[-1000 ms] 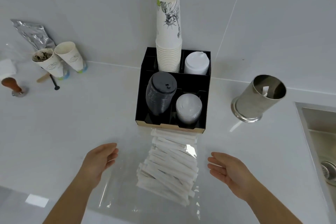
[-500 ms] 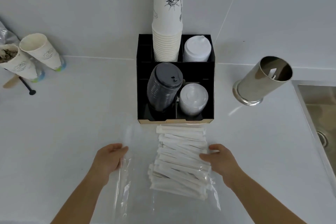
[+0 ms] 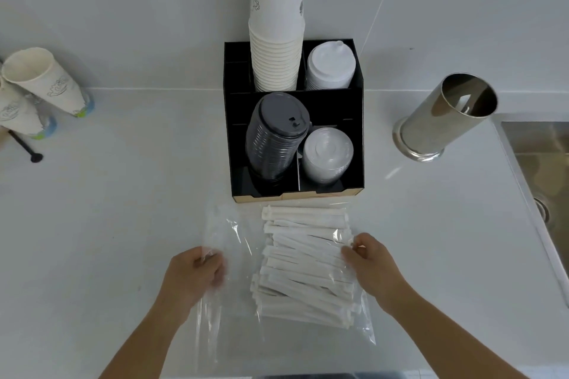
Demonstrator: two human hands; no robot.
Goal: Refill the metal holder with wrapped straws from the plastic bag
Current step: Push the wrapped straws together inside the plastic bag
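We look down on a white counter (image 3: 123, 224) from above our own two bare hands. A black organizer box (image 3: 294, 191) stands at the back of the counter against the wall, and everything else is placed from it.

Directly in front of the box lies a clear plastic bag (image 3: 234, 255), flat on the counter, its far edge just beside the box's front. Inside the bag is a pile of white wrapped straws (image 3: 304, 268), lying mostly crosswise and bunched toward the bag's right side.

Our left hand (image 3: 194, 277) is at the bag's left edge, in front of and slightly left of the box, with its fingers curled around a fold of the plastic. Our right hand (image 3: 372, 268) is at the bag's right edge, its fingertips pinching the plastic beside the straw ends.

The metal holder (image 3: 443, 120) stands to the right of the box, well apart from the bag. It is a shiny cylinder on a flared base, appearing to lean in this wide view, with its open mouth toward us; something pale shows inside, too small to identify.

In the box, a tall stack of paper cups (image 3: 275, 40) and white lids (image 3: 331, 66) fill the back, black lids (image 3: 275, 138) and clear lids (image 3: 326, 157) the front. Far left of the box are two paper cups (image 3: 43, 83). Beyond the holder, a steel sink (image 3: 542, 157) meets the right edge.
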